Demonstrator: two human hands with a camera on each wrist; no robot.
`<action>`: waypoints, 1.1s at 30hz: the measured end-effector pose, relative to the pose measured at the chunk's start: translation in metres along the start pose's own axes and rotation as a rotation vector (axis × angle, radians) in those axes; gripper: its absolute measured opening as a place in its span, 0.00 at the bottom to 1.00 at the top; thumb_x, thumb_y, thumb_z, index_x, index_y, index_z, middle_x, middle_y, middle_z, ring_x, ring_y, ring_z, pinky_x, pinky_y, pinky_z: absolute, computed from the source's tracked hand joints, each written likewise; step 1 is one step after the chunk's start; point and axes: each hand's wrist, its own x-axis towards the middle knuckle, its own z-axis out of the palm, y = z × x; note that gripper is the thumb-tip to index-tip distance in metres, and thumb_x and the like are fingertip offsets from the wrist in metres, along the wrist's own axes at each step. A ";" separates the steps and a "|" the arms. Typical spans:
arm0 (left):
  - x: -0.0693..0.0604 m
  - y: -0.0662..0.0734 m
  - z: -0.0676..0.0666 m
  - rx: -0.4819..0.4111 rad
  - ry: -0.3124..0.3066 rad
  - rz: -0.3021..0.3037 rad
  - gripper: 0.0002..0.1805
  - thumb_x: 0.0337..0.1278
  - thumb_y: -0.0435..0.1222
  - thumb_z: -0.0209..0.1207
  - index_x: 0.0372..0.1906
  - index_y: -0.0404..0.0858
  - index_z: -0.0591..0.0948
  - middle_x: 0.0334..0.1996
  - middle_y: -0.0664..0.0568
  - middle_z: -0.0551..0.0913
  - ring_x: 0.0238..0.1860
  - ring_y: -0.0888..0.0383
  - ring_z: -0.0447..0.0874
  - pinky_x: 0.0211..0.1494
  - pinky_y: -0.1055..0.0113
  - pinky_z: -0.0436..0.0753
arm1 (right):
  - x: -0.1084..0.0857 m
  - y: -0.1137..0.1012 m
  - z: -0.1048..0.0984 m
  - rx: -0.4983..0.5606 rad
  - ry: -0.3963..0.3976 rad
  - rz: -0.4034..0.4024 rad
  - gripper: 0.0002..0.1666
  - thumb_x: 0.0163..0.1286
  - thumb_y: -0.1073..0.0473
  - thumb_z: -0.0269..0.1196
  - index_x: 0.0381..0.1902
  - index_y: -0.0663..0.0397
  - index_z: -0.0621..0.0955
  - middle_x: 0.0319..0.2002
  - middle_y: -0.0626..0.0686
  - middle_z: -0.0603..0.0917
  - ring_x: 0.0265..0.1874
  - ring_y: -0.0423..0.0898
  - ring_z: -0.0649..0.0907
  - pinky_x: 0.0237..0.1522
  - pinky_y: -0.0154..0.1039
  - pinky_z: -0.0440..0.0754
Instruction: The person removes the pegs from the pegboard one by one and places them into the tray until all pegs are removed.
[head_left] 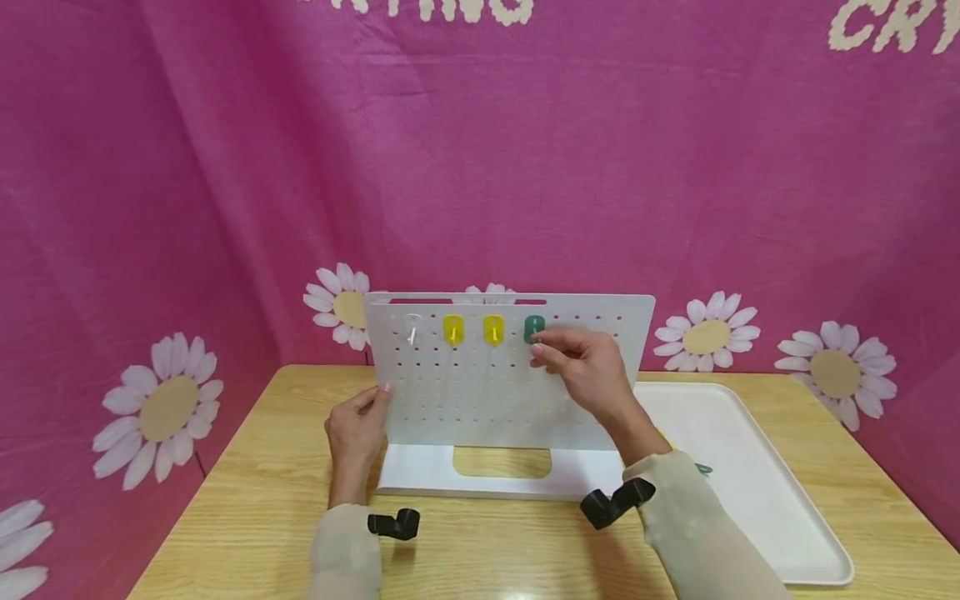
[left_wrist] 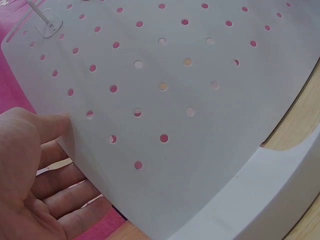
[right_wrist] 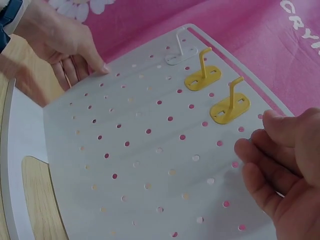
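On the board (head_left: 450, 400), the left hand (head_left: 356, 429) grips the left edge (head_left: 377, 358) while the right hand (head_left: 592, 371) pinches a green hook (head_left: 534, 323), free holes (head_left: 597, 317) to its right; only the head view shows the hook clearly.

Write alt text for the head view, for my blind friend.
A person's right hand pinches a green hook on a white pegboard; the left hand holds its left edge. Two yellow hooks and a clear one sit in the same row.
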 end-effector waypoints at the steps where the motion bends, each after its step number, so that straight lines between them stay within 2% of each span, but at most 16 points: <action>1: 0.000 0.000 0.000 0.003 0.004 0.002 0.27 0.64 0.53 0.64 0.55 0.35 0.85 0.53 0.38 0.83 0.55 0.43 0.81 0.57 0.48 0.77 | 0.000 0.000 0.000 -0.001 0.005 0.001 0.11 0.68 0.64 0.68 0.46 0.65 0.87 0.32 0.56 0.88 0.37 0.59 0.86 0.38 0.39 0.84; 6: 0.001 -0.001 0.001 0.002 0.001 -0.004 0.28 0.63 0.53 0.64 0.55 0.35 0.85 0.53 0.38 0.84 0.55 0.43 0.80 0.57 0.48 0.76 | -0.001 -0.002 -0.001 -0.007 0.019 0.001 0.11 0.68 0.64 0.68 0.45 0.64 0.88 0.31 0.56 0.89 0.37 0.60 0.86 0.38 0.44 0.83; 15: 0.000 0.000 -0.001 0.014 0.004 0.001 0.28 0.64 0.54 0.63 0.56 0.35 0.85 0.53 0.38 0.83 0.55 0.43 0.81 0.57 0.48 0.77 | -0.006 -0.016 -0.013 0.026 0.016 -0.060 0.12 0.68 0.66 0.67 0.46 0.69 0.86 0.33 0.59 0.88 0.34 0.56 0.87 0.37 0.35 0.84; 18: -0.001 0.000 -0.001 0.015 0.009 0.003 0.28 0.64 0.54 0.63 0.56 0.36 0.85 0.54 0.38 0.83 0.55 0.42 0.80 0.57 0.48 0.77 | -0.011 -0.018 -0.023 0.011 0.018 -0.063 0.12 0.68 0.66 0.67 0.46 0.68 0.86 0.32 0.59 0.88 0.33 0.52 0.87 0.37 0.36 0.83; 22: -0.001 0.000 0.000 0.015 0.005 0.000 0.29 0.63 0.55 0.63 0.56 0.36 0.85 0.54 0.38 0.83 0.55 0.42 0.81 0.58 0.48 0.77 | -0.023 -0.015 -0.038 -0.032 0.032 -0.023 0.13 0.68 0.64 0.67 0.47 0.67 0.86 0.32 0.57 0.88 0.33 0.49 0.86 0.38 0.36 0.82; 27: -0.001 -0.001 0.000 0.023 0.006 0.003 0.29 0.64 0.55 0.63 0.56 0.36 0.85 0.53 0.39 0.84 0.55 0.43 0.81 0.58 0.48 0.76 | -0.041 -0.008 -0.060 -0.091 0.032 0.020 0.14 0.70 0.63 0.66 0.49 0.67 0.86 0.34 0.57 0.89 0.35 0.46 0.86 0.41 0.34 0.82; 33: -0.001 -0.001 0.001 0.021 0.015 0.016 0.29 0.63 0.55 0.63 0.55 0.35 0.85 0.51 0.38 0.84 0.54 0.43 0.82 0.57 0.48 0.77 | -0.062 0.006 -0.087 -0.192 0.045 0.052 0.14 0.71 0.61 0.66 0.50 0.64 0.86 0.33 0.54 0.89 0.34 0.43 0.86 0.39 0.32 0.81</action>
